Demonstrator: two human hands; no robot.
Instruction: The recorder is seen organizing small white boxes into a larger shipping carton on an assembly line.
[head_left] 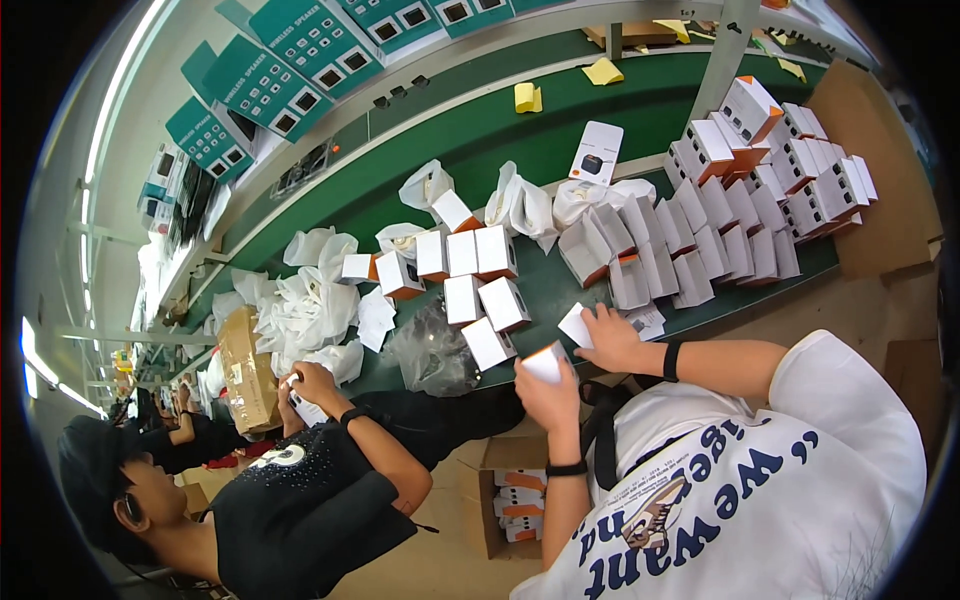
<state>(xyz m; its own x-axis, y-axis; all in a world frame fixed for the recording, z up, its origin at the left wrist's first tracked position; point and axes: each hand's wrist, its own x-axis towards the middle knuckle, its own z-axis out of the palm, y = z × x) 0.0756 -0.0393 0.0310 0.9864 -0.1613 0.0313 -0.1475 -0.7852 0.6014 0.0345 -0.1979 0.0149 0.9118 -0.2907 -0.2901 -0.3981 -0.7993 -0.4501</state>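
Note:
My left hand (551,402) is closed around a small white box with an orange end (545,362), held in front of my body just off the table's near edge. Beside it, my right hand (610,341) grips a small flat white piece (575,326) between thumb and fingers; whether this is a folded leaflet or a box part I cannot make out. A printed paper sheet (648,322) lies by my right fingers. Several closed white boxes (462,254) stand on the green table left of my hands. To the right, rows of open white boxes (660,250) show grey insides.
Stacked white-and-orange boxes (805,170) fill the far right beside a large carton (885,170). White plastic bags (310,310) and a clear bag (432,350) lie leftward. A co-worker in black (310,500) handles a box at left. An open carton (490,510) stands below.

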